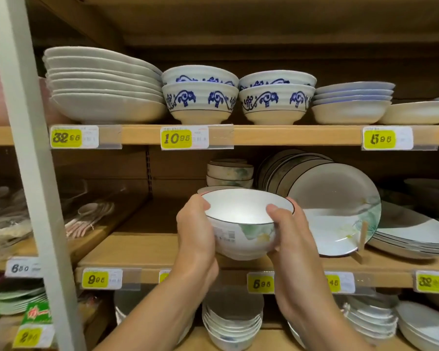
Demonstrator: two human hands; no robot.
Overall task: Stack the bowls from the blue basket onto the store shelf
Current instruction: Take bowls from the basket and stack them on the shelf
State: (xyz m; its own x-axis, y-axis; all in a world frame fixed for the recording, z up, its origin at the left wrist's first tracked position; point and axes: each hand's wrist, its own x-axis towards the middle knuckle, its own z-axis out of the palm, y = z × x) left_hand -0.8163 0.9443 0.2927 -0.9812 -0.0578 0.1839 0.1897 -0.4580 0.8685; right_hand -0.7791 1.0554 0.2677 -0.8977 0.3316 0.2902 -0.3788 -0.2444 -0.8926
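Observation:
A white bowl [243, 224] with a thin dark rim and a green and yellow print is held up in front of the middle shelf [142, 252], just above its front edge. My left hand [195, 231] grips its left side with the thumb over the rim. My right hand [289, 234] grips the right side the same way. Behind the bowl, a short stack of matching bowls [230, 173] stands at the back of that shelf, and another bowl's rim [213, 190] shows just behind the held one. The blue basket is out of view.
Matching plates [340, 198] lean upright to the right, held by a wooden peg [363, 236]. Blue-patterned bowls [200, 97] and white dishes [104, 84] fill the upper shelf. More bowls [232, 323] sit on the shelf below. A white post [31, 148] stands at left.

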